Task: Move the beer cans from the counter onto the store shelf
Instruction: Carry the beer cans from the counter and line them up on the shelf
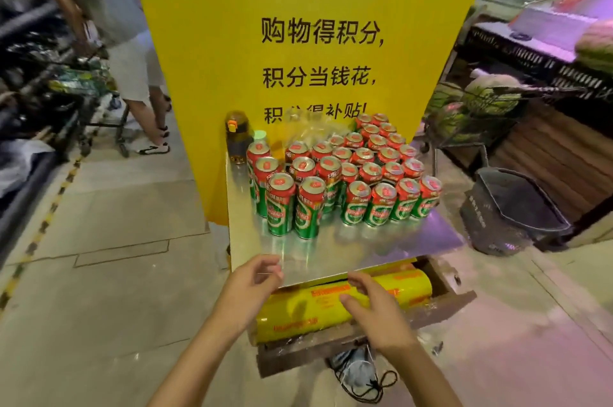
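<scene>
though backed by a tall yellow sign (298,25), no store shelf in view; beer cans (341,174) all massed upright on the metal counter (381,250), none moved yet. left hand (252,287) and right hand (374,310) loose, grasping nothing, near its front edge.

Not much to report on the person themselves: two bare forearms come in from the bottom edge toward the metal counter (365,247), no sleeves showing anywhere up to the frame edge. The left hand (255,283) and right hand (374,310) are bare too, no gloves, rings, watch or wristband that I can spot. Fingernails look short and plain.
</scene>
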`<state>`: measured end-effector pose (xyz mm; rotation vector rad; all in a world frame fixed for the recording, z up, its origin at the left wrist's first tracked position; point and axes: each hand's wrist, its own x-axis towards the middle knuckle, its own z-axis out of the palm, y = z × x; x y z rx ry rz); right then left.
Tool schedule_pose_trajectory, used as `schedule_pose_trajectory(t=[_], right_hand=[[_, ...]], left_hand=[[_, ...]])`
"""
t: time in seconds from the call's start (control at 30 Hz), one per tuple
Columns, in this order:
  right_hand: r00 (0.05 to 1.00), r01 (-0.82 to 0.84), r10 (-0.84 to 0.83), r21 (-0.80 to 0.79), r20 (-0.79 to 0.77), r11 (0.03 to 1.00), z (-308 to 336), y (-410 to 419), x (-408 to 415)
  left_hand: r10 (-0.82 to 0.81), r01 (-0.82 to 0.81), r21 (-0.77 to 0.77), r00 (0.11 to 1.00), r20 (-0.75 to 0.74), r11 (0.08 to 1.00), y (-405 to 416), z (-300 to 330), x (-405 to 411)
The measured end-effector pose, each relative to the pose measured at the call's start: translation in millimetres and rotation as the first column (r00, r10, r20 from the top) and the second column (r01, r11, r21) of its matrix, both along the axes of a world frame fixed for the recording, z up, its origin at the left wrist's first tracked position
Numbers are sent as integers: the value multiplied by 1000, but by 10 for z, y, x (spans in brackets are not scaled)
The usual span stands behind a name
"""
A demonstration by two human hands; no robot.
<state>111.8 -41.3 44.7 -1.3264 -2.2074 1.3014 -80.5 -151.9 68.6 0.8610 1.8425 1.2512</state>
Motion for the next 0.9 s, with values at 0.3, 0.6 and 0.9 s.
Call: schedule_pose_trajectory(t=[0.3,0.6,0.9], right_hand=[[989,-65,48,-116,-142,991,-143,1049,-933],[985,80,-87,-50,-149,996,-357,1442,-1552],[968,19,-43,-99,-245,995,-377,1534,-1579]], left_hand=[[243,-248,-102,968,-60,963,676,-345,-532],[346,-343,48,930,-121,938,1534,-537,-788],[379,-373,68,912,-154,925,1675,-641,-790]])
